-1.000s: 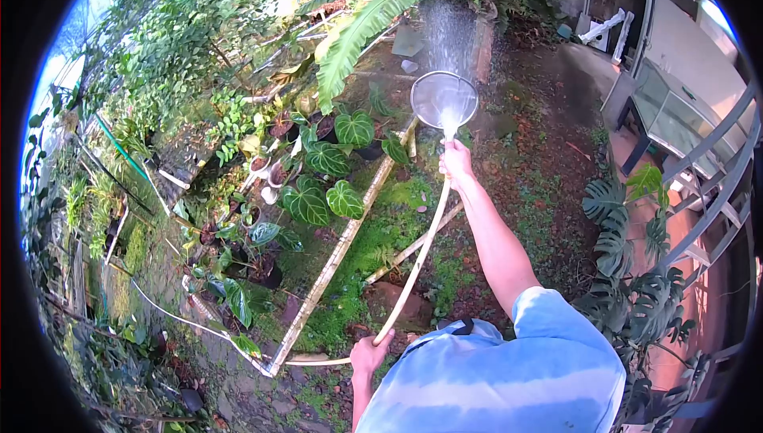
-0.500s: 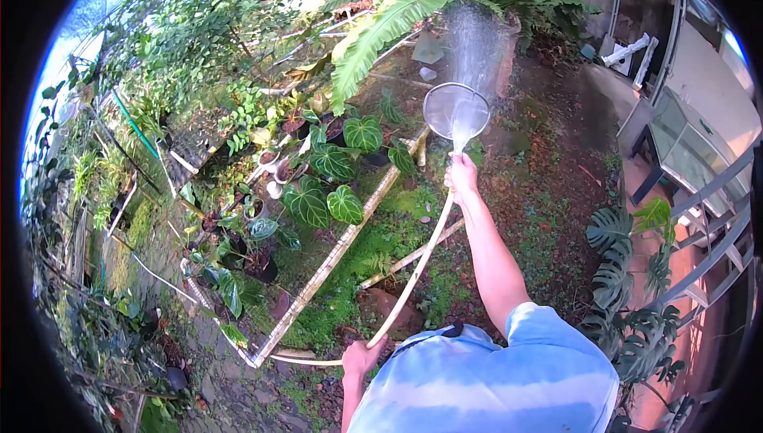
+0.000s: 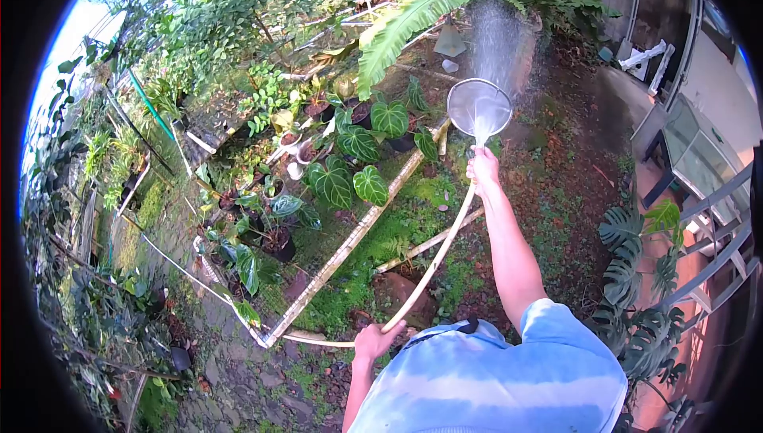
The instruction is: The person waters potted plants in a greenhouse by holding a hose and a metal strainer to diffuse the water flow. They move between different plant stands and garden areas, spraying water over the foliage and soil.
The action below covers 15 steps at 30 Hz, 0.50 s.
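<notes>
Right hand [image 3: 482, 169], centre of frame, arm stretched forward: fingers were wrapped tight round the upper end of the pale cream flexible hose [image 3: 433, 262], just below its round metal spray head [image 3: 478, 107]. Left hand [image 3: 375, 341], lower centre, was curled round the same hose farther down its run, near the mossy ground. A fine water spray [image 3: 497, 40] fanned up from the head onto the base of the large green long-fronded fern [image 3: 413, 4] at top centre. The dark heart-shaped white-veined potted plants [image 3: 350, 163] stood left of the head, outside the stream. Judged step: wetting the fern, mid-spray. Redirecting the stream would call for turning the right wrist while the left hand fed slack.
</notes>
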Tool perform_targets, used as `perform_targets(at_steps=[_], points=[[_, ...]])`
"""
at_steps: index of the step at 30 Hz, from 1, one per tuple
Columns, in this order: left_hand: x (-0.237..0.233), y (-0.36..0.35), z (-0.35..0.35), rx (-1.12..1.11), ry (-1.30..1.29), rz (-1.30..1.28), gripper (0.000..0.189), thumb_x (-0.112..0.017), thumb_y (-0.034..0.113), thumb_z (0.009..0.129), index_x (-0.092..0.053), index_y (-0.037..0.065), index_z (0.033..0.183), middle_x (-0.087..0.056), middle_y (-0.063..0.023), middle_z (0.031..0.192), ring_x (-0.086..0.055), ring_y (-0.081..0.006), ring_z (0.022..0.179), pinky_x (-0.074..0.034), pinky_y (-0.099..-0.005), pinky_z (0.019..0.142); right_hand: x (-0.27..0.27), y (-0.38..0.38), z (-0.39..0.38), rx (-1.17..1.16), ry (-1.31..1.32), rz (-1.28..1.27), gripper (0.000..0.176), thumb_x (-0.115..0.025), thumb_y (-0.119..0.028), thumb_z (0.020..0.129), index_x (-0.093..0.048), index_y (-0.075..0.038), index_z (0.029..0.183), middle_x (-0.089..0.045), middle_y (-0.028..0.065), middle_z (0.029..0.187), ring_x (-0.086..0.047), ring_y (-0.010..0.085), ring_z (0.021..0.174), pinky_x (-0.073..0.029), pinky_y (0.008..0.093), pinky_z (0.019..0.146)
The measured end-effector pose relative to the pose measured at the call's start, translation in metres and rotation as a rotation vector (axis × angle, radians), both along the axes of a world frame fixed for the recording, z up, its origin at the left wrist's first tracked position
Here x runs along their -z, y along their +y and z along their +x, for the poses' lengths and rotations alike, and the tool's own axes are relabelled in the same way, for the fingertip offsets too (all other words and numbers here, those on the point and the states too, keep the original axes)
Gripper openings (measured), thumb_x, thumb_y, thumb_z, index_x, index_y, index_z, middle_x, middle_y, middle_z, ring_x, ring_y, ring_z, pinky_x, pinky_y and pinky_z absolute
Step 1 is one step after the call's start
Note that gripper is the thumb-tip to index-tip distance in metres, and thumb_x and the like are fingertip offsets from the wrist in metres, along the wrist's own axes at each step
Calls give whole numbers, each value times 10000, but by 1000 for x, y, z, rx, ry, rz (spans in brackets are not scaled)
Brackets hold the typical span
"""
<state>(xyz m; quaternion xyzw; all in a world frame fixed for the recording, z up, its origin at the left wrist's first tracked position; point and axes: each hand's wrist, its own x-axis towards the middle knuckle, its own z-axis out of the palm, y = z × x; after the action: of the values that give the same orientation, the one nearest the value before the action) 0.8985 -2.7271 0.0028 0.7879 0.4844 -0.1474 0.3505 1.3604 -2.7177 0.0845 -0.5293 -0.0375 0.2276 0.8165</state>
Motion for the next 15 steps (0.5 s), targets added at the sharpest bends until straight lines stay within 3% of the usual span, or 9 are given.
perform_targets(at_steps=[7, 15], points=[[-12, 0, 1, 84, -80, -40, 925, -417, 862, 750, -744, 19, 948, -694, -257, 893, -671, -395, 939, -503, -451, 873, -2, -8, -17, 24, -32, -7, 205, -440, -240, 1032, -510, -62, 1106, -434, 12, 632, -408, 90, 442, -336, 245, 365], [-12, 3, -3, 104, -63, -63, 924, -422, 858, 755, -742, 5, 910, -691, -258, 857, -673, -405, 917, -499, -455, 862, -15, -16, -30, 51, -89, -28, 199, -441, -229, 1031, -510, -76, 1138, -444, 18, 672, -404, 82, 470, -332, 231, 382]])
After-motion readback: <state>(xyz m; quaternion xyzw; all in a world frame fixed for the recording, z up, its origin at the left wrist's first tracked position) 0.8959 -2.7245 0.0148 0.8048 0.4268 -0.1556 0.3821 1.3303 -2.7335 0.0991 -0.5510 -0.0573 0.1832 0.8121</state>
